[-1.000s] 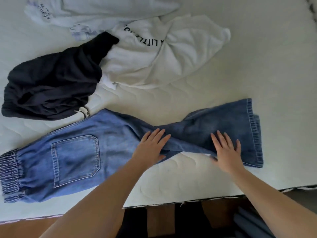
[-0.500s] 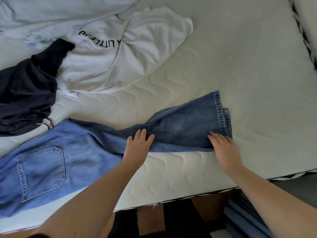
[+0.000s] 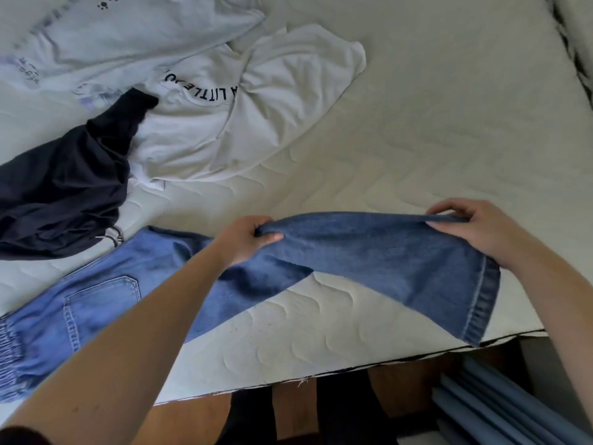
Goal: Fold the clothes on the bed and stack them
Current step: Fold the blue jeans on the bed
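Observation:
Blue jeans (image 3: 378, 252) lie across the near part of the white quilted bed (image 3: 433, 139), waistband at the far left, back pocket facing up. My left hand (image 3: 247, 240) pinches the upper edge of the leg near its middle. My right hand (image 3: 478, 229) pinches the same edge near the hem. Between the two hands the leg is lifted off the mattress and hangs down, with its hem by the bed's front edge.
A dark navy garment (image 3: 61, 191) lies crumpled at the left. Behind the jeans sits a white T-shirt with black lettering (image 3: 237, 104), and a pale printed shirt (image 3: 112, 36) lies at the back left. The bed's front edge (image 3: 321, 377) runs below the jeans.
Both hands lay flat on the jeans leg before. Now they have closed on its upper edge and raised it off the bed, so the hem hangs toward the front edge.

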`<state>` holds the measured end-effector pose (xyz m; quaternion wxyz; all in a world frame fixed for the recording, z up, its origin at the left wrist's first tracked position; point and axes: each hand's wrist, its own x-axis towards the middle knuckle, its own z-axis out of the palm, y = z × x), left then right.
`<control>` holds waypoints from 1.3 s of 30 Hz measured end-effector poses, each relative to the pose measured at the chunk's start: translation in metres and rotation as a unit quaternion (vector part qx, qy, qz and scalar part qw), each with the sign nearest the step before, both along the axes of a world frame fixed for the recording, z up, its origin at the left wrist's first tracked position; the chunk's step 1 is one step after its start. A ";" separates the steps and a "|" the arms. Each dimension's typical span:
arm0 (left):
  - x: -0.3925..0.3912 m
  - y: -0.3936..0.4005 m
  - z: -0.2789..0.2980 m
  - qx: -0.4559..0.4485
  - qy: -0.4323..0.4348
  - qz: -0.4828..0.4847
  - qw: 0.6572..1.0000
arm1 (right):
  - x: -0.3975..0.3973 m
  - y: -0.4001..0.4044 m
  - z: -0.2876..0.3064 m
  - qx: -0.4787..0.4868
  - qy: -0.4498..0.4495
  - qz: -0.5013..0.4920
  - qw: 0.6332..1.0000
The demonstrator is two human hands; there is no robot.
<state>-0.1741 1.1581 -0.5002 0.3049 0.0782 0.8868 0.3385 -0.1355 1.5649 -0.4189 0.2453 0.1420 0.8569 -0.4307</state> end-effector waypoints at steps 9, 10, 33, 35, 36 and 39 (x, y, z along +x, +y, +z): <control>0.012 0.033 -0.034 -0.139 0.159 -0.004 0.978 | -0.014 -0.023 -0.090 0.075 -0.041 -0.235 0.968; 0.023 0.033 -0.039 -0.148 0.151 -0.034 0.977 | -0.004 -0.026 -0.098 0.079 -0.075 -0.253 0.961; 0.094 -0.013 0.131 0.337 -0.242 0.376 0.829 | 0.084 -0.302 0.072 -0.542 -0.205 -0.199 0.791; 0.103 -0.034 0.123 0.312 -0.270 0.389 0.823 | 0.091 -0.319 0.075 -0.617 -0.219 -0.247 0.714; 0.100 -0.039 0.120 0.211 -0.255 0.407 0.852 | 0.093 -0.327 0.075 -0.627 -0.219 -0.258 0.701; 0.111 -0.089 0.105 0.201 -0.228 0.395 0.867 | 0.094 -0.349 0.058 -0.526 -0.186 -0.252 0.791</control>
